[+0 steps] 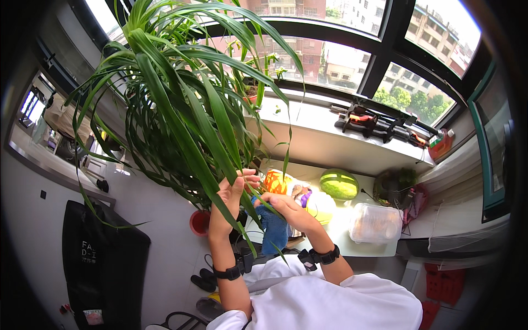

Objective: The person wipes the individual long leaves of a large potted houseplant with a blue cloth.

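Note:
A tall potted plant with long strap-like green leaves [185,140] fills the upper left and middle. My left hand [233,196] is among its hanging leaves, palm turned up and fingers extended; whether it grips a leaf cannot be told. My right hand [286,208] has its fingers bent at a narrow leaf and holds a blue fluffy cloth [274,231], which hangs down below the fingers. Both wrists wear black straps with small devices.
Behind my right hand a white table [371,248] bears a watermelon [339,185], a clear plastic box [375,223] and bags. Beyond it, the windowsill [305,117] holds black and orange equipment [379,127]. A red pot [199,223] and slippers [203,282] are on the floor; a black garment bag [105,264] is at left.

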Demonstrator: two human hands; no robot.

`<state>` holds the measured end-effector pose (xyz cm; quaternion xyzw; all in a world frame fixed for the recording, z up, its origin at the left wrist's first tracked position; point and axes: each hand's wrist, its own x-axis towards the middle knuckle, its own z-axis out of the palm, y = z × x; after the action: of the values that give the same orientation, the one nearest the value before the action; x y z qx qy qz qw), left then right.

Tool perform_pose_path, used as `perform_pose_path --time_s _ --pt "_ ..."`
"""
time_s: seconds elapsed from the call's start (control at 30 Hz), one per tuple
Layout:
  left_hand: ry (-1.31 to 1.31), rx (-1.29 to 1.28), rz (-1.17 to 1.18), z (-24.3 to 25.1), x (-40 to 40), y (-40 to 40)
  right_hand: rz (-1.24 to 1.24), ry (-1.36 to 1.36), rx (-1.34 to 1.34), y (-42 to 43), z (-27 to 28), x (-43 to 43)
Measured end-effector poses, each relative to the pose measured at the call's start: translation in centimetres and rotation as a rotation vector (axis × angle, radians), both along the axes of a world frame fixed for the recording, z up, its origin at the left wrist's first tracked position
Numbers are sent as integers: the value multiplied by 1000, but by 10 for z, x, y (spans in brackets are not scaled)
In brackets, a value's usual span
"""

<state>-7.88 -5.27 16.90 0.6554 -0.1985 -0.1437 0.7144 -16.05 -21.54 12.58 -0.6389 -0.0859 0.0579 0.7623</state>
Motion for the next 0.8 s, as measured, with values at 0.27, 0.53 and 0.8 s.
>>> perform_pose_path --time_s 0.27,0.53,0.8 --pt "6 -377 -218 19 25 -28 -353 216 -271 -80 -123 -24" --pt "-35 -488 -313 16 40 -72 -730 383 -171 -134 -92 -62" --pt "42 -445 -144 35 39 -92 -798 245 -163 -123 -59 -62"
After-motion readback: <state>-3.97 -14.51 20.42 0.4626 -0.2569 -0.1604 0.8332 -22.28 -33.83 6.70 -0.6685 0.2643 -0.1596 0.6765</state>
